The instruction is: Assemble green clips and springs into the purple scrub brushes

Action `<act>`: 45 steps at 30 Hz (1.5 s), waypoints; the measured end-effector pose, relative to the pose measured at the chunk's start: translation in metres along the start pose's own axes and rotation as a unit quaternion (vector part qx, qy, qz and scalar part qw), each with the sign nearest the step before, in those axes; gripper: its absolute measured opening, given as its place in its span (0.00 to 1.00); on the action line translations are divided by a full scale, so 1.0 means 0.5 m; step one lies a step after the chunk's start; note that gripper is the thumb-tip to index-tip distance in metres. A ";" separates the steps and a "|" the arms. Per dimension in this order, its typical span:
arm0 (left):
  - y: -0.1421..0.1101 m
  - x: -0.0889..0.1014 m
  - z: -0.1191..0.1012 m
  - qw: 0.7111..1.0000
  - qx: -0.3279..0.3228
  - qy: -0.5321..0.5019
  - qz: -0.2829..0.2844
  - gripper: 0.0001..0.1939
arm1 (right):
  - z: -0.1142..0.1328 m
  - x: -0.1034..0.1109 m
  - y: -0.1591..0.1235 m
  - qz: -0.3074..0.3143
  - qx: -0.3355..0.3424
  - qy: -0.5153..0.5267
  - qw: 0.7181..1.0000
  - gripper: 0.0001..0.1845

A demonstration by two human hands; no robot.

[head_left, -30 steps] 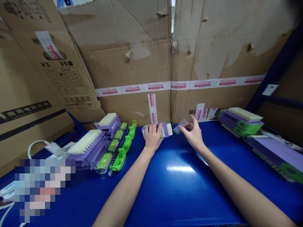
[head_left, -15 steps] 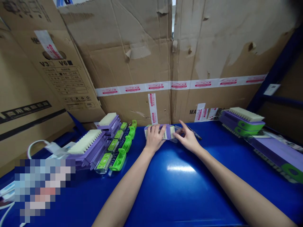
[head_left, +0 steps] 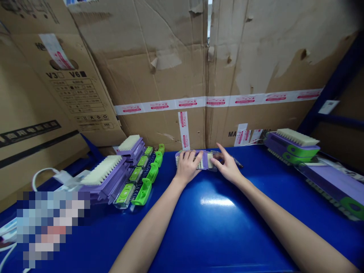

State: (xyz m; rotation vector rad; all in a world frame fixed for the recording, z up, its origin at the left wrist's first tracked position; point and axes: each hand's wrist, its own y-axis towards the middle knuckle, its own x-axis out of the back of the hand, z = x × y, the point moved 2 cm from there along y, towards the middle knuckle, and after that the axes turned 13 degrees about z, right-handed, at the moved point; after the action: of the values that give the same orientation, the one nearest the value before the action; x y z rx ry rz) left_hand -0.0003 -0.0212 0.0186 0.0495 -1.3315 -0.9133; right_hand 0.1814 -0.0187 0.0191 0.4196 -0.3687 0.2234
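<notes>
A purple brush head (head_left: 205,161) with pale bristles lies at the far middle of the blue table. Over its left part my left hand (head_left: 187,166) is curled, gripping it with fingers on top. At its right end, a clear plastic piece (head_left: 214,154) fits against or around the brush; exactly how is hard to see. My right hand (head_left: 227,167) pinches there, thumb on the near side and index finger raised; its lower fingers are partly hidden. A dark pen-like tool (head_left: 238,163) lies just behind the right hand.
On the left are purple brush bodies with white bristles (head_left: 102,169), green clips (head_left: 143,192), dark springs and a white cable (head_left: 42,171). Assembled purple-green brushes (head_left: 298,146) stand at the right. Cardboard (head_left: 159,76) walls the back of the blue table (head_left: 216,235).
My right hand has closed in on the brush's right end, and the clear piece now sits closer against it. The brush and left hand have shifted very slightly right.
</notes>
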 end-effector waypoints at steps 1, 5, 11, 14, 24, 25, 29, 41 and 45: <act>0.001 0.000 -0.001 1.000 -0.008 0.001 0.003 0.28 | 0.002 0.001 -0.001 0.004 0.008 -0.018 1.000 0.40; 0.000 -0.001 -0.003 1.000 -0.021 0.007 0.004 0.27 | 0.003 -0.006 -0.002 0.013 0.011 -0.019 1.000 0.41; -0.008 0.000 -0.001 0.999 -0.019 0.024 -0.020 0.26 | 0.000 -0.020 0.000 0.029 0.009 0.018 0.999 0.44; -0.010 0.001 -0.001 0.999 -0.014 0.018 -0.025 0.26 | 0.001 -0.021 0.000 0.027 0.015 0.008 0.999 0.43; -0.008 0.001 -0.005 0.999 -0.013 0.028 -0.027 0.27 | -0.007 -0.032 0.003 0.008 0.039 -0.022 0.999 0.38; -0.006 0.001 -0.007 0.999 -0.014 0.026 -0.024 0.28 | -0.011 -0.031 0.005 0.009 0.032 -0.022 0.999 0.39; 0.002 -0.001 -0.014 1.000 -0.001 0.015 0.001 0.30 | -0.032 -0.025 0.014 -0.008 -0.003 -0.010 1.000 0.39; 0.003 -0.013 0.003 0.990 0.126 -0.068 0.014 0.41 | -0.070 -0.011 0.020 -0.105 -0.134 -0.050 0.984 0.36; 0.002 -0.019 0.010 0.983 0.154 -0.090 0.028 0.41 | -0.054 -0.012 0.018 -0.110 -0.152 -0.097 0.977 0.33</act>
State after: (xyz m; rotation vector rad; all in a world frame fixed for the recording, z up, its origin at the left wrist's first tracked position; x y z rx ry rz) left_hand -0.0037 -0.0126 0.0131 0.1711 -1.6276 -0.6684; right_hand 0.1813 0.0002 -0.0029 0.1774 -0.5359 -0.0914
